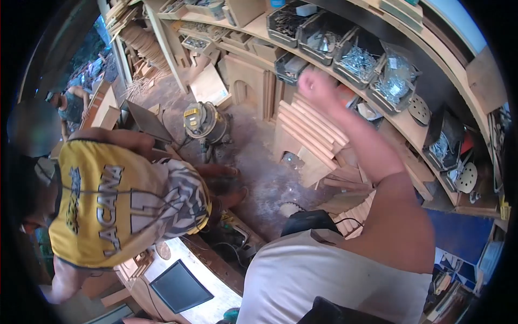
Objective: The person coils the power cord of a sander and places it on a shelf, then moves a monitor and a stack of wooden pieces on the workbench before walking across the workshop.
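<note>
Right hand (315, 86) clenched on nothing, raised just short of the shelf (410, 127) edge and bins (353, 59); open floor (259, 156) lies below.

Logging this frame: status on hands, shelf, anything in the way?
Right hand raised near shelf bins, looks fisted, apparently empty. Left hand out of view. Co-worker bent over alongside; slats stacked below.

A single view, from a camera worn on the person's head, looks forward and steeply down with a strong fisheye bend and dark corners. The wearer's own shoulder and raised right arm (372, 162) fill the near right, very close to the lens. Farther off lie the dusty floor (264, 167) and the curving shelves (410, 124) of bins (upper right). A co-worker in a yellow shirt (102, 205) bends at left, near the worktop (216, 302).
</note>
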`<state>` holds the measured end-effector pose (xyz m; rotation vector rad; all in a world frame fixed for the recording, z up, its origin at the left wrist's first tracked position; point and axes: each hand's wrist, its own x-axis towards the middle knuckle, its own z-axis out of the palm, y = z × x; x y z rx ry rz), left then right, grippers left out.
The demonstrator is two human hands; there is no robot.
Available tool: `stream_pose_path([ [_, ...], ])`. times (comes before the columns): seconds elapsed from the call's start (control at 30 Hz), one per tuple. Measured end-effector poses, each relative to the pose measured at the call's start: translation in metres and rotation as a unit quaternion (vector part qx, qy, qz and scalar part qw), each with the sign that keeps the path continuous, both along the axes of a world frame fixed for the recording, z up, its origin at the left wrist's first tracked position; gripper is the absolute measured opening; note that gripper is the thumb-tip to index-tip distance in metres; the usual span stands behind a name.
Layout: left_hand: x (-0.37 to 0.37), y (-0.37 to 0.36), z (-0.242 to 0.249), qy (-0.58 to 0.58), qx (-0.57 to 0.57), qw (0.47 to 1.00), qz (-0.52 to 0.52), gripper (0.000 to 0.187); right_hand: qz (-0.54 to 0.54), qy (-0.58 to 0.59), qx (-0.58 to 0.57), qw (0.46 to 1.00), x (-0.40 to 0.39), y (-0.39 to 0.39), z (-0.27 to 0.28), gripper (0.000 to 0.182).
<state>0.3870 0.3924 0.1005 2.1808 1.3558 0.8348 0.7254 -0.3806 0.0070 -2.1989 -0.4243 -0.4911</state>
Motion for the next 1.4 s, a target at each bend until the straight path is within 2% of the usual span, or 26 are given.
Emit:
stream_pose_path([
  [0.07, 0.017, 0.006, 0.001, 0.007, 0.007, 1.000, -0.010, 0.058, -0.188, 0.006, -0.219, 0.957, 0.025, -0.049, 0.082, 0.021],
  [0.1, 0.016, 0.002, -0.001, 0.008, 0.010, 1.000, -0.014, 0.058, -0.234, 0.033, -0.280, 0.930, 0.042, -0.077, 0.098, 0.024],
  [0.13, 0.023, 0.007, -0.002, 0.013, 0.012, 1.000, -0.018, 0.058, -0.239, 0.083, -0.344, 0.904, 0.068, -0.113, 0.098, 0.024],
  [0.17, 0.034, 0.012, 0.003, 0.016, 0.017, 1.000, -0.017, 0.058, -0.285, 0.147, -0.323, 0.891, 0.100, -0.145, 0.083, 0.029],
  [0.2, 0.043, 0.014, 0.005, 0.015, 0.016, 1.000, -0.020, 0.058, -0.284, 0.144, -0.327, 0.890, 0.126, -0.174, 0.063, 0.029],
  [0.27, 0.051, 0.009, 0.003, 0.019, 0.017, 0.999, -0.025, 0.058, -0.292, 0.223, -0.443, 0.818, 0.159, -0.214, 0.031, 0.032],
  [0.3, 0.049, 0.006, 0.003, 0.022, 0.017, 0.999, -0.021, 0.058, -0.287, 0.258, -0.456, 0.802, 0.164, -0.216, 0.024, 0.033],
  [0.43, 0.037, 0.003, 0.001, 0.029, 0.019, 0.999, -0.015, 0.057, -0.294, 0.299, -0.395, 0.818, 0.171, -0.212, 0.014, 0.033],
  [0.63, 0.026, 0.013, -0.002, 0.034, 0.025, 0.999, -0.014, 0.057, -0.305, 0.301, -0.367, 0.826, 0.171, -0.208, 0.021, 0.035],
  [0.87, 0.014, 0.021, -0.006, 0.045, 0.024, 0.999, -0.020, 0.057, -0.329, 0.316, -0.385, 0.802, 0.150, -0.187, 0.039, 0.038],
  [1.0, 0.005, 0.019, -0.009, 0.048, 0.021, 0.999, -0.016, 0.057, -0.348, 0.299, -0.343, 0.820, 0.174, -0.209, 0.018, 0.039],
  [1.1, -0.011, 0.012, -0.016, 0.044, 0.021, 0.999, -0.011, 0.057, -0.308, 0.358, -0.379, 0.796, 0.174, -0.207, 0.021, 0.039],
  [1.17, -0.036, -0.007, -0.024, 0.036, 0.021, 0.999, -0.012, 0.057, -0.292, 0.359, -0.399, 0.792, 0.178, -0.209, 0.022, 0.040],
  [1.23, -0.105, -0.075, -0.051, 0.005, 0.019, 1.000, -0.018, 0.057, -0.315, 0.325, -0.398, 0.798, 0.164, -0.200, 0.045, 0.041],
  [1.27, -0.163, -0.130, -0.070, -0.008, 0.004, 1.000, -0.011, 0.057, -0.338, 0.290, -0.396, 0.803, 0.156, -0.192, 0.051, 0.041],
  [1.3, -0.241, -0.192, -0.094, -0.002, -0.025, 0.999, 0.023, 0.057, -0.394, 0.190, -0.335, 0.835, 0.152, -0.193, 0.047, 0.039],
  [1.33, -0.321, -0.246, -0.114, 0.017, -0.065, 0.994, 0.085, 0.057, -0.387, 0.191, -0.335, 0.837, 0.151, -0.195, 0.048, 0.039],
  [1.4, -0.452, -0.331, -0.131, 0.028, -0.157, 0.961, 0.225, 0.057, -0.334, 0.343, -0.244, 0.843, 0.153, -0.199, 0.069, 0.040],
])
